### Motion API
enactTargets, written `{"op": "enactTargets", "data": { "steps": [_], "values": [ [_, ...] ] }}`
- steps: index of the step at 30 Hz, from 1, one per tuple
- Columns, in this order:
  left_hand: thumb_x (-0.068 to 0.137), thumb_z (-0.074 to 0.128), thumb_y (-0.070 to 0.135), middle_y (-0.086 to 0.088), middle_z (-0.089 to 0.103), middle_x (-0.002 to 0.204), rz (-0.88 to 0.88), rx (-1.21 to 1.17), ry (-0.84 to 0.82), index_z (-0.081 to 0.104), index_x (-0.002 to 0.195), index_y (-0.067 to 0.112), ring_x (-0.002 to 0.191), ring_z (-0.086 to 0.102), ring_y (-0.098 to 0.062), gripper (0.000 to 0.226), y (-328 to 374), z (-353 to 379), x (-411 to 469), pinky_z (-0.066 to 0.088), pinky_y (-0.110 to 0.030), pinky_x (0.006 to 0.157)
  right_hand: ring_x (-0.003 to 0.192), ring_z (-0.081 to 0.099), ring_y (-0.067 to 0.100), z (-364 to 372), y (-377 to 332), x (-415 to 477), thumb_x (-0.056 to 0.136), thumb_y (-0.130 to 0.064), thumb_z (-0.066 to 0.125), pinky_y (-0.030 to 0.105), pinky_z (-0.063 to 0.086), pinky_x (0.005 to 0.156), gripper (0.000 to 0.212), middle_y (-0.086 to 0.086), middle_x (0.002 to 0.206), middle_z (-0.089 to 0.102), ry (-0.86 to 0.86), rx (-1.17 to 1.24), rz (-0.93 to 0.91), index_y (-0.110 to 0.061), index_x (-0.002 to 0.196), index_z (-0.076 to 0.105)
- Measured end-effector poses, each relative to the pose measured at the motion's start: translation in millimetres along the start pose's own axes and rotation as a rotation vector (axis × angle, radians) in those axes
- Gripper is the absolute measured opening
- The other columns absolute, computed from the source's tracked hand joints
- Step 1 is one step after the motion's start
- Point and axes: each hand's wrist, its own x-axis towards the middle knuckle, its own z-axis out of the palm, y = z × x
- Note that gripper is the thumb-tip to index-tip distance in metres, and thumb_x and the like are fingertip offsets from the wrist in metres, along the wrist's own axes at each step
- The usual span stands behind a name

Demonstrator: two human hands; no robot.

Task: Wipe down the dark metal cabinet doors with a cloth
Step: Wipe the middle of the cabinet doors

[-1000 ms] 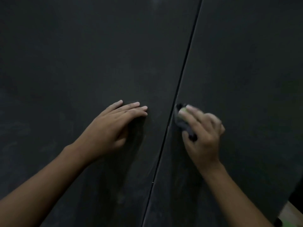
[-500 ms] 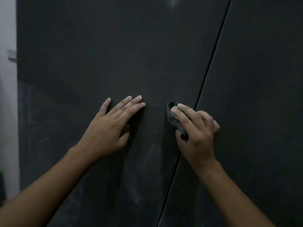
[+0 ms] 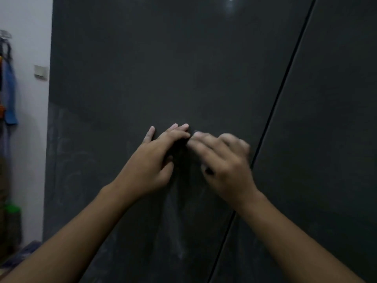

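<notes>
left hand [image 3: 155,160] flat on left cabinet door [image 3: 142,68], fingers straight. right hand [image 3: 224,166], blurred, just beside it on the same door, fingers curled over barely visible dark cloth [image 3: 209,171].

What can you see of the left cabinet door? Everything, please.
The left door is a flat, dark grey, matte metal-looking panel, shut, between the white wall and the seam with the right door. A glare shows near its top; pale streaks mark its lower half. The left hand presses flat on it, fingers straight. The blurred right hand holds a barely visible cloth against it, beside the seam.
</notes>
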Motion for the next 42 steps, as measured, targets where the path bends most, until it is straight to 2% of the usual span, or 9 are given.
{"op": "enactTargets", "data": {
  "steps": [4, 11, 15, 21, 24, 32, 36, 38, 42],
  "values": [
    [0.084, 0.054, -0.007, 0.015, 0.044, 0.147, -0.089, -0.088, 0.177, 0.035, 0.149, 0.028, 0.133, 0.044, 0.005, 0.076, -1.2, -11.6, -6.8, 0.034, -0.042, 0.117, 0.099, 0.062, 0.018, -2.1, 11.2, 8.6, 0.100, -0.020, 0.045, 0.040, 0.044, 0.080, 0.035, -0.018, 0.131, 0.063, -0.119, 0.020, -0.285, -0.034, 0.121, 0.070],
    [0.085, 0.059, -0.006, 0.015, 0.051, 0.133, -0.176, 0.027, 0.247, 0.042, 0.141, 0.034, 0.113, 0.060, -0.036, 0.071, 3.7, -28.4, -16.2, 0.034, -0.055, 0.115, 0.104, 0.055, 0.022, 8.8, -15.5, 49.0, 0.076, -0.020, 0.063, 0.041, 0.036, 0.083, 0.053, -0.014, 0.135, 0.059, 0.075, -0.022, 0.193, -0.030, 0.128, 0.065],
    [0.088, 0.062, 0.004, 0.011, 0.069, 0.110, -0.238, 0.003, 0.369, 0.058, 0.122, 0.027, 0.088, 0.067, -0.005, 0.041, 8.5, -31.2, -21.1, 0.058, -0.040, 0.083, 0.110, 0.051, 0.022, 21.2, -53.7, 28.0, 0.076, -0.035, 0.063, 0.042, 0.032, 0.081, 0.062, -0.008, 0.143, 0.052, -0.218, 0.034, -0.104, -0.029, 0.137, 0.055],
    [0.088, 0.068, 0.030, 0.018, 0.066, 0.088, -0.555, 0.067, 0.408, 0.063, 0.110, 0.031, 0.083, 0.063, 0.011, 0.022, 13.8, -24.9, -34.8, 0.052, -0.018, 0.077, 0.112, 0.048, 0.021, 26.6, -68.3, 15.9, 0.075, -0.034, 0.068, 0.042, 0.028, 0.081, 0.060, -0.008, 0.143, 0.050, -0.289, 0.022, -0.075, -0.030, 0.134, 0.054],
    [0.087, 0.070, 0.029, 0.009, 0.073, 0.080, -0.695, -0.130, 0.403, 0.068, 0.101, 0.028, 0.073, 0.068, 0.002, 0.014, 15.5, -10.7, -35.4, 0.059, -0.033, 0.074, 0.110, 0.050, 0.024, 32.6, -75.8, 20.6, 0.087, -0.032, 0.060, 0.043, 0.033, 0.083, 0.048, 0.000, 0.139, 0.050, -0.151, 0.067, 0.177, -0.028, 0.134, 0.052],
    [0.096, 0.049, 0.010, -0.016, 0.054, 0.064, -0.487, -0.288, 0.626, 0.061, 0.082, 0.009, 0.054, 0.046, -0.016, 0.019, 68.9, 31.2, 0.9, 0.040, -0.036, 0.051, 0.121, 0.040, 0.027, 9.2, -44.7, 37.9, 0.078, -0.053, 0.048, 0.043, 0.026, 0.094, 0.087, 0.009, 0.143, 0.036, -0.269, 0.207, 0.166, -0.010, 0.152, 0.032],
    [0.101, 0.041, 0.029, 0.001, 0.070, 0.114, -0.464, -0.064, 0.621, 0.047, 0.143, 0.019, 0.106, 0.065, -0.014, 0.044, 68.6, 64.4, 11.8, 0.053, -0.034, 0.089, 0.132, 0.039, 0.021, -13.1, 0.5, 35.8, 0.074, -0.047, 0.047, 0.039, 0.024, 0.100, 0.090, -0.001, 0.149, 0.036, -0.370, 0.229, -0.011, -0.013, 0.155, 0.028],
    [0.102, 0.037, 0.030, -0.009, 0.029, 0.160, -0.437, 0.036, 0.604, 0.011, 0.158, 0.017, 0.148, 0.027, -0.017, 0.063, 62.0, 76.4, 16.8, 0.034, -0.049, 0.115, 0.138, 0.035, 0.017, -19.3, 22.0, 35.2, 0.072, -0.041, 0.050, 0.037, 0.021, 0.106, 0.086, -0.010, 0.150, 0.039, -0.396, 0.269, -0.037, -0.021, 0.154, 0.032],
    [0.098, 0.038, 0.011, -0.003, -0.014, 0.166, -0.367, 0.262, 0.568, -0.008, 0.153, 0.042, 0.150, -0.017, -0.015, 0.079, 43.5, 70.0, 25.6, -0.003, -0.064, 0.116, 0.146, 0.032, 0.018, -13.3, 28.9, 26.9, 0.078, -0.037, 0.050, 0.038, 0.023, 0.112, 0.080, -0.007, 0.158, 0.036, -0.375, 0.203, -0.094, -0.021, 0.154, 0.033]
  ]
}}
